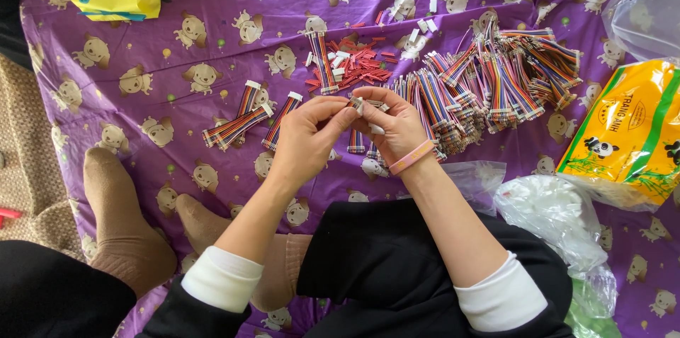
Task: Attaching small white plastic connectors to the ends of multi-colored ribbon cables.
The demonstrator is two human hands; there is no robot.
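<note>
Fingers (348, 107) of both hands pinch a white connector (358, 104) beside heaped ribbon cables (489, 83).

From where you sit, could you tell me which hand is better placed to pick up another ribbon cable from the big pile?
Probably the right hand: the big pile of ribbon cables lies just beyond it on that side. The left hand is farther off, nearer the few loose cables. Both hands pinch a small white connector.

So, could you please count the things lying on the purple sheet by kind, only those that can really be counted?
Finished ribbon cables lying apart at the left: 4
Yellow packages: 2
Clear plastic bags: 4
Total: 10
The big pile of ribbon cables and the small red pieces are too many to count.
</note>
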